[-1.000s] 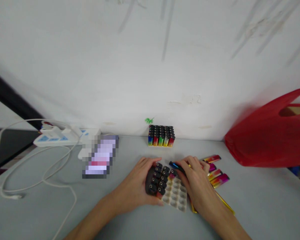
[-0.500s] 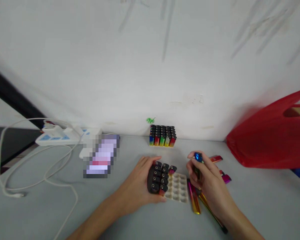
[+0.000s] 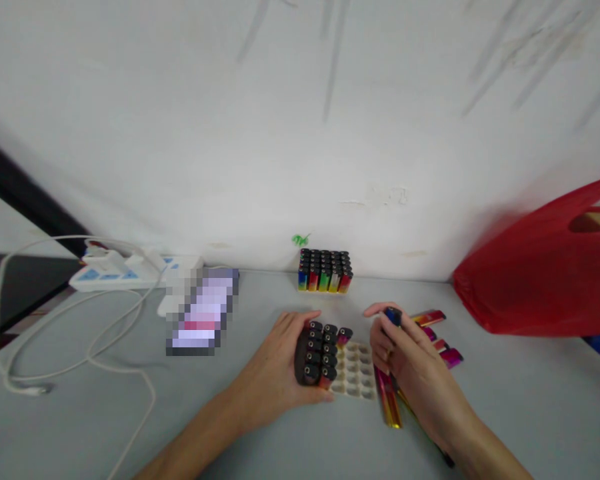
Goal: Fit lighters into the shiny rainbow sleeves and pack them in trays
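Note:
My left hand (image 3: 275, 370) is curved around the left side of black-topped lighters (image 3: 329, 350) that stand in rows, thumb at the near side and fingers at the far side. These fill the left part of a cream tray (image 3: 353, 373); vacant pockets show in its right part. To the right of the tray, my right hand (image 3: 405, 363) is closed around a single lighter (image 3: 393, 315). Its dark blue end shows above the fingers, while most of its body is hidden. Beneath and behind that hand lie loose shiny lighters (image 3: 390, 403) in pink, red and gold.
A full block of coloured lighters (image 3: 325, 270) stands by the wall. At the left are a phone (image 3: 205, 310), a power strip (image 3: 130, 270) and a looped white cable (image 3: 147, 380). A red bag (image 3: 535, 280) sits at the right.
My right hand has turned slightly, tilting the lighter, so its shiny blue end looks darker. More loose lighters show behind that hand. My left hand stays around the rows.

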A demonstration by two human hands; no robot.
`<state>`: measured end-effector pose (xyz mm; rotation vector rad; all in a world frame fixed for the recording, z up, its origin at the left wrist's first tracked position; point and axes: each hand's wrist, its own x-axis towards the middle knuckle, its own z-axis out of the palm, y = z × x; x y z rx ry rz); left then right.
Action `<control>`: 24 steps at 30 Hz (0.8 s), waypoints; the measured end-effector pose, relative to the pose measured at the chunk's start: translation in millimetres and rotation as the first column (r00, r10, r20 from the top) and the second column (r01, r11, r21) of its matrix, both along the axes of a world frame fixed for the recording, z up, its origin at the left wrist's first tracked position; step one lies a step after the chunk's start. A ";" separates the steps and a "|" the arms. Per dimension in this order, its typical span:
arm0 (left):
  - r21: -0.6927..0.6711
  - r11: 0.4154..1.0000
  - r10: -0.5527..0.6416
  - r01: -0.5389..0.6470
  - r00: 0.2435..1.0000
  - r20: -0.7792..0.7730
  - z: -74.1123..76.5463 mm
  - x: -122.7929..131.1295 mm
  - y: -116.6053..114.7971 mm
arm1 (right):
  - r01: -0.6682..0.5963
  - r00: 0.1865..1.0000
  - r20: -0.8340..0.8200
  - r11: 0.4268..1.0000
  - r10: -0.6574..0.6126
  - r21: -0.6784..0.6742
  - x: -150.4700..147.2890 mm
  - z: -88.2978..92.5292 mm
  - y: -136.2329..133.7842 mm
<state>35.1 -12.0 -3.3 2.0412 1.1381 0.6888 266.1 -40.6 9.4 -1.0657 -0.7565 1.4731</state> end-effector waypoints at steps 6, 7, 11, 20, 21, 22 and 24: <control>-0.003 1.000 0.009 -0.009 1.000 0.007 0.3 0.5 -0.4 | -0.124 0.983 -0.143 0.991 0.115 -0.059 1.4 -0.5 1.1; -0.002 1.000 0.005 -0.005 1.000 0.002 0.0 0.5 -0.5 | -0.155 0.978 -0.147 0.987 0.147 -0.050 0.8 -0.8 0.6; 0.002 1.000 -0.001 0.001 1.000 -0.015 0.2 0.2 -0.8 | -0.208 0.973 -0.121 0.974 0.197 -0.088 -3.6 -3.2 -3.6; -0.004 1.000 -0.024 0.023 0.999 -0.024 2.2 -0.2 0.4 | -0.179 0.984 -0.041 0.971 0.175 -0.157 -13.8 -8.8 -11.2; -0.002 1.000 -0.021 0.021 0.999 -0.025 2.0 -0.1 0.3 | -0.170 0.985 -0.034 0.974 0.167 -0.149 -14.6 -8.9 -11.5; 0.000 1.000 -0.018 0.018 1.000 -0.023 1.8 0.2 0.2 | -0.160 0.987 -0.031 0.976 0.157 -0.145 -15.0 -9.0 -11.5; 0.006 1.000 -0.011 0.012 1.000 -0.014 1.6 0.7 -0.1 | -0.150 0.989 -0.035 0.976 0.146 -0.158 -14.6 -9.2 -10.5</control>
